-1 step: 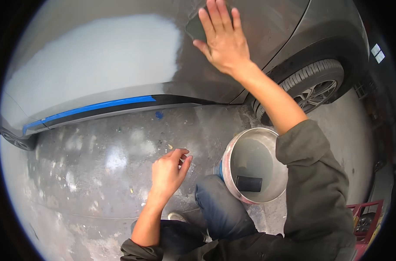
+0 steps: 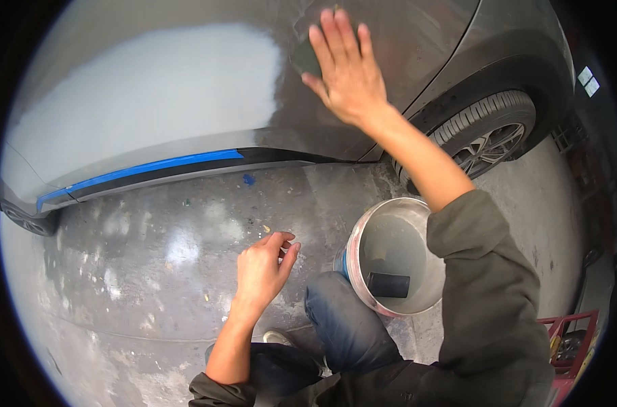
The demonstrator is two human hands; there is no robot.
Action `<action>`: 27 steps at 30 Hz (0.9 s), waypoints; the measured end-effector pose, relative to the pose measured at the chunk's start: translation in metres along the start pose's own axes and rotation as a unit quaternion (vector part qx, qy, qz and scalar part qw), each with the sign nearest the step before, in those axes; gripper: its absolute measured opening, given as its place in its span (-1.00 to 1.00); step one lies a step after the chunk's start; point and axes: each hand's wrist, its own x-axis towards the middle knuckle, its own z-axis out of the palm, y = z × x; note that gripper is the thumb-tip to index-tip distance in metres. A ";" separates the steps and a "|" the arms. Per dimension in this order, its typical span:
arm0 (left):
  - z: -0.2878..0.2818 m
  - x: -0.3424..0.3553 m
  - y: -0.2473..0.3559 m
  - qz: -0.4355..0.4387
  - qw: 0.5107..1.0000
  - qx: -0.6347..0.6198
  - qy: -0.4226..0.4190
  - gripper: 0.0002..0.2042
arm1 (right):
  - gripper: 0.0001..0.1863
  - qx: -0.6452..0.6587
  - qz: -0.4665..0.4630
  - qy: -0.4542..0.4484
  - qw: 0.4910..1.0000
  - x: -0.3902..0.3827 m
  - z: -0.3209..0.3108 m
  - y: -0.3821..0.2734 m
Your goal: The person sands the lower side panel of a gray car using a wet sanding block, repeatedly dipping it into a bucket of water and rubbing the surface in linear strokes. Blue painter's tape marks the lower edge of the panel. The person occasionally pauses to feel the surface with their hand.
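The right hand [image 2: 351,80] lay flat and spread over a dark sheet [image 2: 308,58] against the gray car panel [image 2: 407,47]; the left hand [image 2: 262,270] hung half-curled above the floor [image 2: 139,271].

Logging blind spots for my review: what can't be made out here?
Head view:
Dark flat sheet: partly hidden under the bare right hand.
Round whitish bucket: part of its rim covered by the dark olive sleeve.
Grey car: upper body cut off by the top edge.

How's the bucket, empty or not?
Not empty: the bucket holds cloudy liquid and a dark block. How full, I cannot tell.
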 end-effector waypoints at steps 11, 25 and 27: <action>-0.014 -0.007 0.000 0.014 0.996 -0.028 0.085 -0.80 | -0.32 0.523 0.383 -0.405 0.644 -0.117 -0.079 -0.085; -0.005 0.015 0.001 -0.108 0.953 -0.237 0.152 -0.73 | -0.58 0.699 0.476 -0.330 0.419 -0.104 -0.108 -0.134; -0.004 0.015 0.001 -0.113 0.954 -0.225 0.163 -0.75 | -0.59 0.694 0.502 -0.310 0.413 -0.106 -0.111 -0.140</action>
